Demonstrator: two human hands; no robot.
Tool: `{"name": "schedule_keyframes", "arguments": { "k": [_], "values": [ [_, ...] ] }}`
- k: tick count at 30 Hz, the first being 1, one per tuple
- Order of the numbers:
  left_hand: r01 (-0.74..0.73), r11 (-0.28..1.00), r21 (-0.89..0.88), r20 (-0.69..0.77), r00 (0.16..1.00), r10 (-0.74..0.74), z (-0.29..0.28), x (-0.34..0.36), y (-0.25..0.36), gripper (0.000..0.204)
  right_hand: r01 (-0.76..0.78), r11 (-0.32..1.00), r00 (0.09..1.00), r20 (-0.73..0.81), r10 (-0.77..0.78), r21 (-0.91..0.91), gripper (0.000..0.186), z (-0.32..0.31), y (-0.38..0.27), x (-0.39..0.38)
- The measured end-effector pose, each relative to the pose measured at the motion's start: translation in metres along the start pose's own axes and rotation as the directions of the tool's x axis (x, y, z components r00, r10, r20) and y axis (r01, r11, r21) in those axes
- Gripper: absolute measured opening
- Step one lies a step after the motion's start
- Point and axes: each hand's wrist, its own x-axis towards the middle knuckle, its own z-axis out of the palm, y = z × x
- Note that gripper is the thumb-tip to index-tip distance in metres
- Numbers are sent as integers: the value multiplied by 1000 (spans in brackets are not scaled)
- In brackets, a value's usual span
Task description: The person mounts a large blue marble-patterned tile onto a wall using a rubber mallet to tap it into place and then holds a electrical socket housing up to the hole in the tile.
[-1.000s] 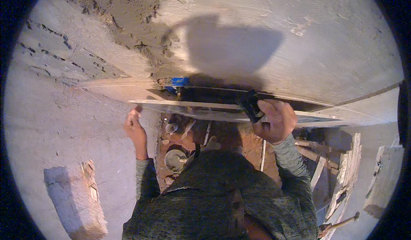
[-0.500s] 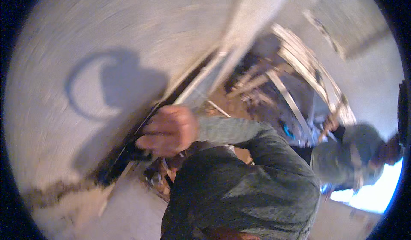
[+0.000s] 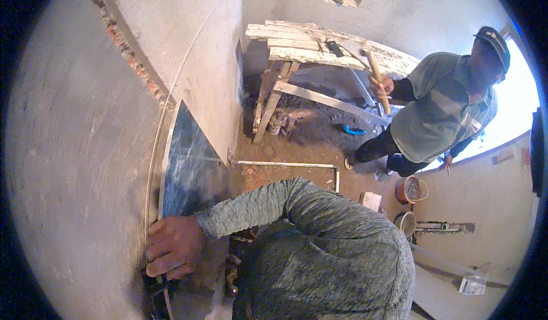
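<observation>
My right hand (image 3: 176, 247), in a grey sleeve, reaches across to the left wall with its fingers curled closed at the edge of a dark, marbled slab (image 3: 193, 160) standing against the wall. A black object (image 3: 155, 288) shows just below the fingers; what exactly they grip is hidden. Along the slab's edge beside the hand runs a thin pale line like a cord or strip (image 3: 153, 188), curving up the wall. My left hand is out of view, with my sleeve and torso filling the lower middle.
At right a co-worker (image 3: 442, 109) holds a hammer (image 3: 374, 71). Behind stands a plank workbench (image 3: 311, 54) bearing a dark phone-like object (image 3: 335, 49). An orange bucket (image 3: 411, 190), a round basin (image 3: 406, 224) and a pale block (image 3: 370, 200) are on the floor, near a pale frame (image 3: 285, 164).
The view has swung and steadied from a blurred tilt. My right hand now appears lower and further left, at the slab's edge. The co-worker and hammer show more fully.
</observation>
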Motion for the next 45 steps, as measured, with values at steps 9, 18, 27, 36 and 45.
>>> {"name": "schedule_keyframes", "arguments": {
  "k": [9, 18, 27, 36, 45],
  "values": [
    [-54, 999, -1, 16, 998, 54, -13, 3, 37, 24, -3, 999, 997, -76, 1, -35, 31, -4, -4, -4],
    [-72, 997, -1, 10, 997, 72, -25, -5, 46, 23, -13, 997, 991, -132, 3, -77, 31, 3, -8, -5],
    [-96, 991, -91, -48, 995, 92, -21, -16, 53, 22, -22, 997, 986, -169, 11, -68, 28, -3, -9, -8],
    [-325, 845, -425, -428, 895, 129, -40, -84, 31, 22, -64, 998, 997, -50, 63, -27, 42, 11, 2, -29],
    [-526, -363, -769, -600, 790, 126, -48, -120, 42, 46, -32, 996, 968, 247, 52, -84, 39, -28, -13, 6]
  ]
}}
